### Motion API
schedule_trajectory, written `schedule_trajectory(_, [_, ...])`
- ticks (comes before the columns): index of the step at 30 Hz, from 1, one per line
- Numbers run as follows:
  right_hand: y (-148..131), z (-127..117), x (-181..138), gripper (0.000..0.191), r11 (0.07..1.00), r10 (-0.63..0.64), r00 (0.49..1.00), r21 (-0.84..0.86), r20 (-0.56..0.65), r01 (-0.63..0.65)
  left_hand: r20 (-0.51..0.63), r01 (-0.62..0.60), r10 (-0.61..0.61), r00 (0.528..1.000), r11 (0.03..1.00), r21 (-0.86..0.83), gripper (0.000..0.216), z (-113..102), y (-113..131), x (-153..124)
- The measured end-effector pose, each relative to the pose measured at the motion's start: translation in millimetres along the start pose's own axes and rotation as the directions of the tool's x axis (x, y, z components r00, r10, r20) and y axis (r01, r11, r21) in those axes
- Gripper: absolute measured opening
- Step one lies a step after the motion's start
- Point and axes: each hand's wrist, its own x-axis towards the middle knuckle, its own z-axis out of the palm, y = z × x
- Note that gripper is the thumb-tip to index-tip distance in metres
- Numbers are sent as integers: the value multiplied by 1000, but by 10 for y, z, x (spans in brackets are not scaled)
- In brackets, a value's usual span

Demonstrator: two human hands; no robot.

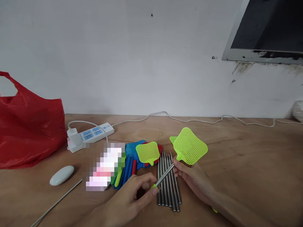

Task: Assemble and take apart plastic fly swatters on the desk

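Note:
A fly swatter with a yellow-green mesh head and a metal rod is held slantwise over the table. My left hand grips its yellow-green handle end, most of which my fingers hide. Where the rod meets the head, my right hand pinches it between thumb and fingers. Under the swatter lies a row of several metal rods. Beside them are a loose yellow-green swatter head, blue swatter heads and blue handles. Part of another yellow-green piece shows behind the held head.
A red plastic bag stands at the left. Near it are a white power strip with a plugged-in charger and a white computer mouse. A blurred-out bright object lies left of the handles. A thin cable runs along the wall.

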Motion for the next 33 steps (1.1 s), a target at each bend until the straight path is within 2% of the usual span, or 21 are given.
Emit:
schedule_trajectory(3, [30,70,-10,34,999,34,999,7,-14,-34,25,40,-40,999,999,-13,36,16,22,26])
schedule_trajectory(7, [87,137,-25,35,998,47,997,44,-65,-44,-54,-46,57,997,980,195,35,10,80,56])
schedule_trajectory(12, [24,-11,45,33,996,-57,983,59,-175,68,-39,-49,64,997,950,308,35,-106,88,0])
schedule_trajectory(14, [-28,-107,67,32,997,-60,977,39,-204,69,-79,-21,48,996,951,308,32,-147,40,-53])
schedule_trajectory(16, [-69,-173,67,31,999,-17,978,41,-209,27,-51,-35,52,997,957,288,30,-165,-14,-95])
schedule_trajectory(21, [-138,-213,44,30,990,54,980,136,-191,-28,-52,30,-16,998,961,275,33,-170,-66,-108])
schedule_trajectory(25, [-197,-285,49,32,977,71,976,210,-207,-27,-71,33,-13,997,958,284,28,-207,-73,-129])
schedule_trajectory(30, [-246,-371,44,33,985,46,961,174,-271,2,-71,23,-4,997,963,268,26,-258,-95,-193])
schedule_trajectory(33, [-222,-323,30,32,987,-23,954,144,-298,69,-56,15,0,998,958,287,29,-251,-110,-191])
